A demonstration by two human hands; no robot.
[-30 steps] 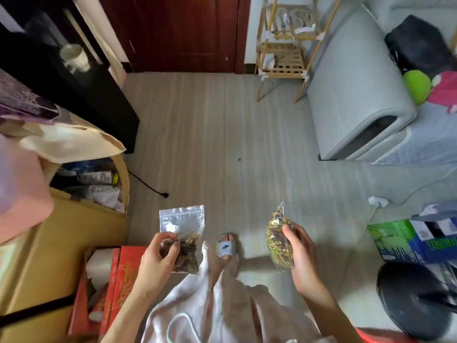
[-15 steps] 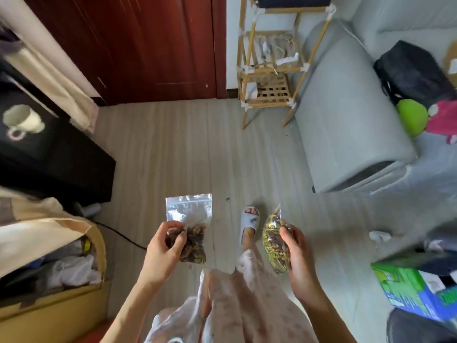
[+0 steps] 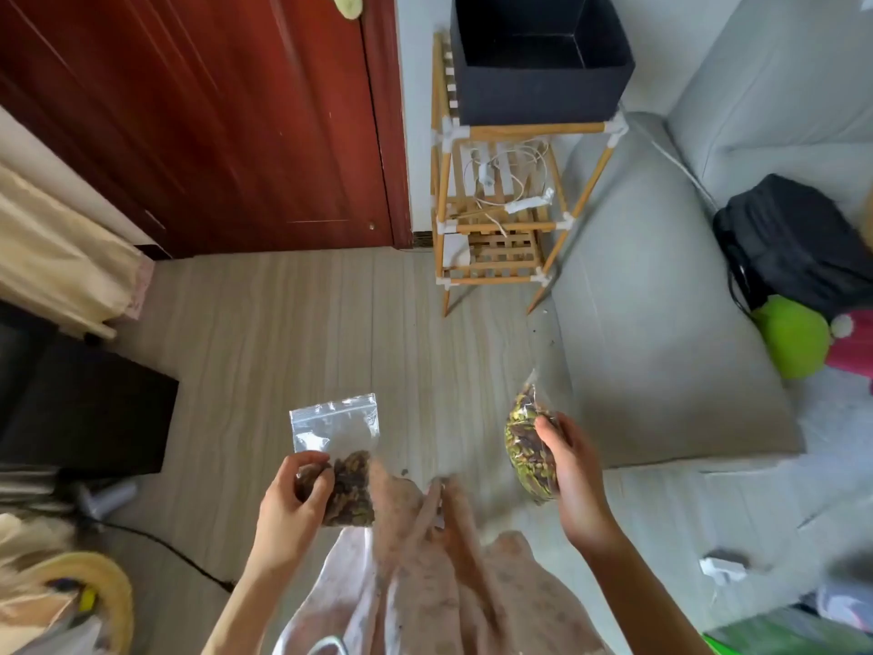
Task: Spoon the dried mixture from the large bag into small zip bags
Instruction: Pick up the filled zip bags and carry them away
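Head view: now taking in more red wooden door (image 3: 212,125) and bamboo slatted rack (image 3: 496,215) than before. Left hand (image 3: 288,505) pinching clear, part-filled zip bag (image 3: 338,458); right hand (image 3: 574,479) gripping bulging, crinkly bag of greenish dried mixture (image 3: 526,446), both above pale plank floor (image 3: 293,347).

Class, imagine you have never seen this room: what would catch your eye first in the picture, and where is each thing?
First come the two small zip bags of dried mixture held low in the middle: the left hand grips a partly filled bag, and the right hand grips a fuller bag. Behind them, a dark red door fills the upper left. A bright green ball lies on the grey sofa at the right.
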